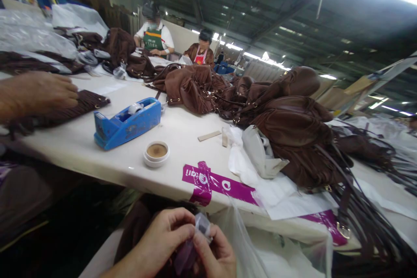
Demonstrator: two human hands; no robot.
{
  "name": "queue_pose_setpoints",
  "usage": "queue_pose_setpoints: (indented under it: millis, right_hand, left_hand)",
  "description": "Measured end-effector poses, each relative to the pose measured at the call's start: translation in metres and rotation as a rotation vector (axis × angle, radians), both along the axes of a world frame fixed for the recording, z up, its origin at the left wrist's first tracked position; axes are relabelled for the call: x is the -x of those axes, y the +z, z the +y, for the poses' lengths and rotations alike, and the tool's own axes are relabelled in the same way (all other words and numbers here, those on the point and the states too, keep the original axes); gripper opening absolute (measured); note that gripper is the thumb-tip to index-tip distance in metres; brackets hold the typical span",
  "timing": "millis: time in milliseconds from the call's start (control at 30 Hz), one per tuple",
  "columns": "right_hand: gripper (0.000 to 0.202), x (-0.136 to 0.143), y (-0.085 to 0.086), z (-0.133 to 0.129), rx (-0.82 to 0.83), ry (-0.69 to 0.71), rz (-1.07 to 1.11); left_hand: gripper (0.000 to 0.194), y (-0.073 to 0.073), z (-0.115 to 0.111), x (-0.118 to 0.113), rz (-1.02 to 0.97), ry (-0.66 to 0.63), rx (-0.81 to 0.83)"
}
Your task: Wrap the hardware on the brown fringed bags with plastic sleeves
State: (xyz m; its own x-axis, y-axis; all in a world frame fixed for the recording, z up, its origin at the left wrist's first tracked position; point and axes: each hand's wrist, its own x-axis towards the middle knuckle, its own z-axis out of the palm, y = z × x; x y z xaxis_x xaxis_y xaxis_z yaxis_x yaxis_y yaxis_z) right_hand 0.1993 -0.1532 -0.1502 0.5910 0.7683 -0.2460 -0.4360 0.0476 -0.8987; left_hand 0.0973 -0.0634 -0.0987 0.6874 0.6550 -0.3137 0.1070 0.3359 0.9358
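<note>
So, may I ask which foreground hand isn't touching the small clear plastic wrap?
The coworker's hand, far left, over brown gathered material; the wearer's left hand and right hand hold the wrap.

I'm in some kinda bag workshop: brown bags (289, 124) piled on the table (182, 143) past my fingers (177, 216), aproned co-workers (154, 40) farther beyond them, big beamed roof (241, 6) way overhead.

Just in front of the counter (182, 147), the person's left grip (171, 231) and right grip (217, 248) pinch a clear wrap (202, 222). A blue tape dispenser (130, 132) stands near a round tub (156, 151), with brown bags (288, 124) heaped to the right. At far left a co-worker's hand (48, 90) is over a brown piece (91, 100), and two aproned people (153, 40) are farther back.
</note>
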Motion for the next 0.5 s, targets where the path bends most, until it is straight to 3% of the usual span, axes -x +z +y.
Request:
queue_pose_setpoints:
  millis: [200,367,500]
  right_hand:
    - [0.044,0.002,0.012,0.001,0.029,0.036,0.119]
    - [0.044,-0.001,0.012,-0.001,0.005,0.015,0.178]
    - [0.044,-0.003,0.008,0.000,0.016,0.071,0.225]
  left_hand:
    - [0.023,-0.008,-0.001,0.008,-0.052,0.016,-0.016]
    - [0.021,-0.012,0.004,0.013,-0.065,0.031,-0.075]
    - [0.028,-0.014,0.007,0.014,-0.110,-0.005,0.069]
